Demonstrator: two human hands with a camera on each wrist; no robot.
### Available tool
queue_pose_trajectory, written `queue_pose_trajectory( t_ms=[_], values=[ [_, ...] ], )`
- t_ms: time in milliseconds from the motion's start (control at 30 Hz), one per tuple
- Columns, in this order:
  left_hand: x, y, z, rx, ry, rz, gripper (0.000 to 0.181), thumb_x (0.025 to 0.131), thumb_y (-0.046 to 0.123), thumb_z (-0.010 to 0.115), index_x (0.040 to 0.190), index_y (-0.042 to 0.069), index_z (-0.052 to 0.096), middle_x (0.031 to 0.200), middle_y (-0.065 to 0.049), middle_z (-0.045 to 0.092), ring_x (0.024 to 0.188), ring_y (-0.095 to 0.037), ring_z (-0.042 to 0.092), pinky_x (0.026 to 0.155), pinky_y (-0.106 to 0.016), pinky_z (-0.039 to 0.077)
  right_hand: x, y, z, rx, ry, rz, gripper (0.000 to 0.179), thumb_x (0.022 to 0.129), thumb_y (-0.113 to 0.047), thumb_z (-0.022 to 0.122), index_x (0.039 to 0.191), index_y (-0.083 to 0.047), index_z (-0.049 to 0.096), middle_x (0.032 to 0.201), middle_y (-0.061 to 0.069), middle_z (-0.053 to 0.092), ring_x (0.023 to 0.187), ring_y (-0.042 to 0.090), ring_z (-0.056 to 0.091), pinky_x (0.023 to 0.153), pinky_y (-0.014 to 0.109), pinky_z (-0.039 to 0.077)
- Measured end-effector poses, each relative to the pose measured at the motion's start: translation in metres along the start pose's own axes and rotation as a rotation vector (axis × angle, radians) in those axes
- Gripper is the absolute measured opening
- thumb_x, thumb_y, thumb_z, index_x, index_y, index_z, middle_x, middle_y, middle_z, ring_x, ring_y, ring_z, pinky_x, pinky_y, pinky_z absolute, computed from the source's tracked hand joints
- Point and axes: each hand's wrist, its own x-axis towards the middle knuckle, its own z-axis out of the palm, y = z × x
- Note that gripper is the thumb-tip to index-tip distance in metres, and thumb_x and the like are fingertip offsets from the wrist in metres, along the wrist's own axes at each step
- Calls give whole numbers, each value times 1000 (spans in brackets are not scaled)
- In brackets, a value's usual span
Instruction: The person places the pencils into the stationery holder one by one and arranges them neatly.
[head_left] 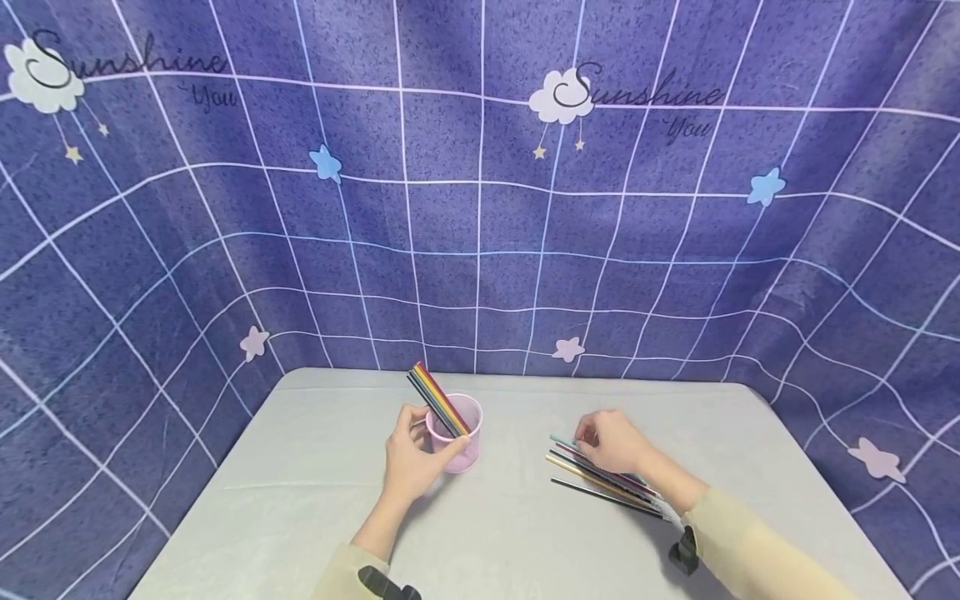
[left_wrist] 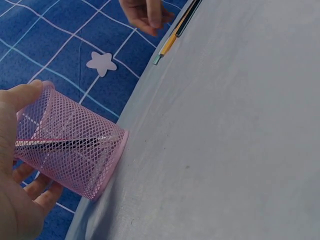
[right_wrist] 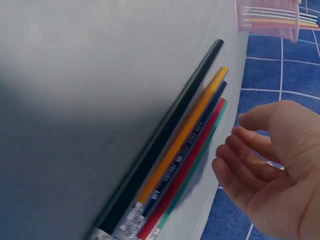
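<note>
My left hand (head_left: 412, 462) grips a pink mesh pencil cup (head_left: 459, 458), thumb on the near side and fingers around the far side. Several pencils (head_left: 433, 396) lean out of the cup toward the left. In the left wrist view the cup's mesh wall (left_wrist: 75, 120) shows dark pencil shafts inside. On the right, my right hand (head_left: 615, 442) is over loose pencils, its fingers loosely bent with nothing between them. Beside it in the right wrist view lie a dark green pencil (right_wrist: 169, 125), a yellow one (right_wrist: 182, 135), a navy one (right_wrist: 185, 150), a red one (right_wrist: 188, 160) and a teal one (right_wrist: 196, 162).
A pale grey cloth (head_left: 300, 500) covers the table. Behind it and along both sides hangs a blue-purple curtain (head_left: 442, 217) with a grid, stars and clouds. Dark straps with small devices (head_left: 684, 552) sit at both sleeves.
</note>
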Motion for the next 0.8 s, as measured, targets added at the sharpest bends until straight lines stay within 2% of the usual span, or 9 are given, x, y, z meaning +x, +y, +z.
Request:
queue_pose_trajectory(
  t_ms=[167, 333, 533, 800],
  values=[
    [-1, 1, 1, -10, 0, 1, 70, 69, 22, 102, 119, 4, 57, 127, -21, 72, 121, -43, 73, 107, -52, 61, -6, -3, 4, -34, -58, 10, 9, 84, -8, 81, 85, -13, 74, 74, -8, 71, 69, 2, 63, 67, 26, 60],
    [-1, 1, 1, -6, 2, 0, 70, 69, 21, 102, 120, 4, 57, 128, -21, 71, 121, -43, 72, 107, -53, 61, -6, -5, 7, -51, -88, 49, 11, 85, -4, 81, 90, -10, 72, 76, -6, 70, 69, 5, 63, 65, 25, 59],
    [2, -1, 1, 1, 3, 2, 69, 70, 21, 101, 121, 4, 57, 127, -21, 71, 120, -43, 73, 106, -52, 62, -3, -7, 2, -11, -107, 113, 12, 83, -2, 80, 88, -10, 73, 76, -5, 69, 71, 6, 60, 67, 26, 57],
    [2, 2, 0, 5, -3, -1, 69, 70, 19, 101, 120, 4, 56, 126, -22, 70, 119, -45, 73, 105, -54, 62, 2, -8, -3, 23, -123, 102, 16, 82, 1, 79, 88, -10, 69, 78, -5, 69, 73, 5, 60, 69, 26, 58]
  ],
)
